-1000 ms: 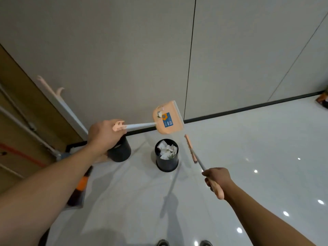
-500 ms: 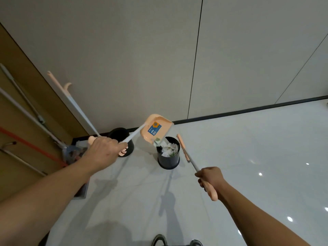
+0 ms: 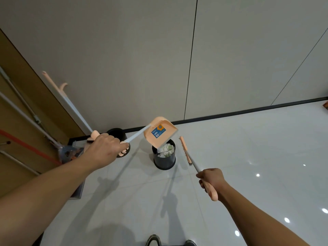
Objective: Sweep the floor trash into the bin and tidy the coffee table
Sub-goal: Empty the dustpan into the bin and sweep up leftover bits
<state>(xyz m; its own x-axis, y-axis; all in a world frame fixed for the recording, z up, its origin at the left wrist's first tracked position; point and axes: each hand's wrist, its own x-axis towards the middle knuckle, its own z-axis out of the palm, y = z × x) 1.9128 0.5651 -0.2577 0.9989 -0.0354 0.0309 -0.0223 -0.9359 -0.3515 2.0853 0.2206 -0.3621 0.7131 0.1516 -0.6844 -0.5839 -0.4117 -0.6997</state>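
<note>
My left hand grips the handle of a peach dustpan, which is tilted mouth-down over a black bin. White and green crumpled paper fills the bin to its rim, just under the pan's lip. My right hand grips the peach handle of a small broom, whose head points up and away beside the bin's right side, off the floor.
A second black bin stands behind my left hand near the wall. Mops and long-handled tools lean against the wooden panel at left over a dark tray. Glossy white floor stretches right. My shoes show at the bottom.
The dustpan has swung down from level above the bin to a steep tilt over its mouth, and my left hand dropped lower. The broom hand barely shifted.
</note>
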